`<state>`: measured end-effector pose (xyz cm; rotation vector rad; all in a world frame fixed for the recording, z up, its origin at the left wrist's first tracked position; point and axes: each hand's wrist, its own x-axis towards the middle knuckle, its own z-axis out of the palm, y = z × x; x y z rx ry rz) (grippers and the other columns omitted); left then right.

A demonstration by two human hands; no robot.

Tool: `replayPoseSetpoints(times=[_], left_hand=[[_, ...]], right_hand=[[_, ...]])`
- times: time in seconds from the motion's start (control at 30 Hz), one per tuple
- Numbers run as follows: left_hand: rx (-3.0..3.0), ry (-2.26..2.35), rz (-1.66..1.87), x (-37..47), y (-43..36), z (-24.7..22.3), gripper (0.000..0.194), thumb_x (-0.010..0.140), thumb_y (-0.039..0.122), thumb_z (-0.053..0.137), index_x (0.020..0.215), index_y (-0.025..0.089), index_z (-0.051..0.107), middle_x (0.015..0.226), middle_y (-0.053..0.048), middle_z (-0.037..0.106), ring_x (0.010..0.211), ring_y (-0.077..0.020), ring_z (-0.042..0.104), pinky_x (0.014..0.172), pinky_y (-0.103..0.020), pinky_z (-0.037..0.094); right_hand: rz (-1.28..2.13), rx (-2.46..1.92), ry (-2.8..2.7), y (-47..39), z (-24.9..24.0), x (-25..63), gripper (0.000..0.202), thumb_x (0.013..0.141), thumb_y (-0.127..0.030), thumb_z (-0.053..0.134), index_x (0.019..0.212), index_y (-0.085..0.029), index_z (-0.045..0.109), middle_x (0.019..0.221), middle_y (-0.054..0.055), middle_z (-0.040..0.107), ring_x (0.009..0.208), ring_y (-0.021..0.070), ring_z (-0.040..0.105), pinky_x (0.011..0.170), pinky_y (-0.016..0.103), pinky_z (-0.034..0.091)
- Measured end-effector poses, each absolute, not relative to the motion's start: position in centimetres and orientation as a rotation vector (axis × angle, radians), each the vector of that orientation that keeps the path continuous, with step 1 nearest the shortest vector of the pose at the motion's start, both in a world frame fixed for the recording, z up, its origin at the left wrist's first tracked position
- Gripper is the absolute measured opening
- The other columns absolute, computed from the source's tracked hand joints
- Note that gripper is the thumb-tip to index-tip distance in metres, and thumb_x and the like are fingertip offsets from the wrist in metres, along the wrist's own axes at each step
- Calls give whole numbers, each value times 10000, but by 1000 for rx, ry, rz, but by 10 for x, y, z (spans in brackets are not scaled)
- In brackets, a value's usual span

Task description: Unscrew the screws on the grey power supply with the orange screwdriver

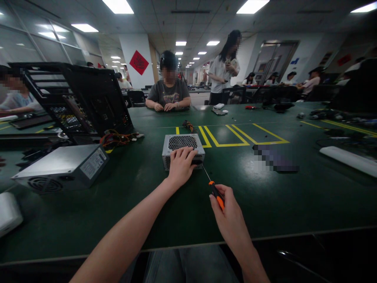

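Note:
A small grey computer power supply [183,140] with a honeycomb grille on top sits on the green table in front of me. My left hand [182,163] grips it from the near side, fingers over the top and thumb by its front face. In my right hand [228,202] is a screwdriver [216,192] with an orange and black handle. Its thin shaft points up and left, the tip at the lower right of the power supply's near face. Whether the tip sits in a screw is too small to tell.
A larger power supply [59,165] lies at left, before a black open computer case [85,98]. Yellow tape [232,144] marks the green table [132,220]. A dark blurred-out object [277,159] and a white bar [350,159] lie right. A person [169,92] sits opposite.

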<state>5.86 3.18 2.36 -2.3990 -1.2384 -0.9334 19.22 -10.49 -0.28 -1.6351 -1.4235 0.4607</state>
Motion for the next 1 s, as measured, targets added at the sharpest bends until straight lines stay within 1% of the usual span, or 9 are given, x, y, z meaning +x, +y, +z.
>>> replayPoseSetpoints(times=[0.1, 0.2, 0.33, 0.5, 0.73, 0.83, 0.93, 1.0], left_hand=[[-2410, -1231, -928, 58, 31, 25, 459, 730, 236, 666, 1156, 249, 495, 1242, -46, 530, 1143, -248, 426, 901, -410, 319], [-2412, -1230, -925, 58, 31, 25, 455, 736, 239, 660, 1159, 249, 493, 1243, -44, 530, 1148, -249, 423, 901, -410, 318], [-2408, -1232, -928, 58, 32, 23, 452, 743, 241, 651, 1166, 255, 491, 1242, -43, 529, 1154, -245, 421, 908, -410, 318], [-2407, -1227, -928, 58, 32, 23, 450, 748, 243, 645, 1170, 251, 489, 1248, -46, 525, 1161, -245, 416, 912, -407, 316], [-2396, -1237, -905, 58, 31, 23, 454, 746, 257, 649, 1171, 251, 490, 1245, -50, 525, 1158, -243, 419, 915, -404, 319], [-2399, -1228, -916, 58, 32, 23, 458, 745, 251, 649, 1174, 256, 491, 1244, -51, 526, 1159, -244, 420, 914, -407, 319], [-2400, -1225, -920, 58, 32, 23, 454, 748, 255, 645, 1175, 256, 490, 1244, -51, 526, 1160, -243, 420, 914, -408, 319], [-2397, -1228, -913, 58, 32, 23, 457, 747, 258, 647, 1176, 255, 489, 1243, -50, 526, 1160, -242, 421, 915, -408, 318]], right_hand=[[393, -1604, -1478, -106, -4, 191, 275, 823, -277, 417, 1089, -207, 431, 1066, 93, 527, 966, 217, 585, 775, 375, 507], [317, -1595, -1488, -107, -4, 190, 262, 821, -238, 397, 1077, -203, 438, 1065, 102, 489, 955, 219, 580, 750, 372, 513], [265, -1550, -1499, -107, -4, 190, 244, 844, -251, 389, 1074, -211, 464, 1057, 94, 481, 965, 215, 567, 779, 385, 506], [323, -1540, -1466, -109, -6, 193, 241, 883, -304, 369, 1072, -211, 485, 1085, 93, 475, 974, 205, 555, 811, 394, 498], [253, -1549, -1485, -111, -6, 192, 246, 898, -315, 339, 1025, -224, 528, 1083, 90, 507, 929, 198, 573, 752, 362, 510], [221, -1544, -1500, -111, -6, 192, 248, 900, -322, 334, 1010, -227, 535, 1071, 86, 516, 953, 202, 566, 757, 361, 513], [206, -1552, -1539, -111, -6, 191, 213, 887, -311, 366, 992, -228, 532, 1080, 88, 497, 982, 207, 562, 755, 353, 518], [206, -1557, -1582, -112, -7, 190, 201, 873, -279, 386, 1016, -222, 515, 1114, 99, 465, 991, 208, 563, 740, 341, 525]])
